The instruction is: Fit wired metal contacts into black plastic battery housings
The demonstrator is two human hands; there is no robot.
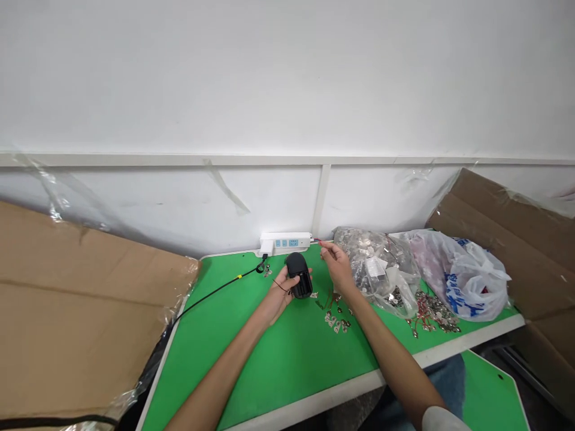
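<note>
Head view: at far left I see a brown cardboard sheet (90, 311) beside a green surface with a white edge (269, 371). From there a thin black cable with a yellow band (211, 290) runs to a white power strip with blue sockets (303, 236) against the wall. My left hand (278, 293) has its grip closed around a black rounded plastic casing (296, 263), lifted over the middle of the surface, its open recess facing up. Near it lie small silvery metal pieces (336, 323). My right hand (338, 266) pinches thumb and fingers together by a tiny red strand (320, 242); I cannot tell whether that grip holds it. Further right sit a clear plastic bag of metal parts (366, 245), then a heap of metal pieces with red wires (435, 311), a white plastic bag with blue print (485, 275) and a folded brown cardboard panel (503, 221).
</note>
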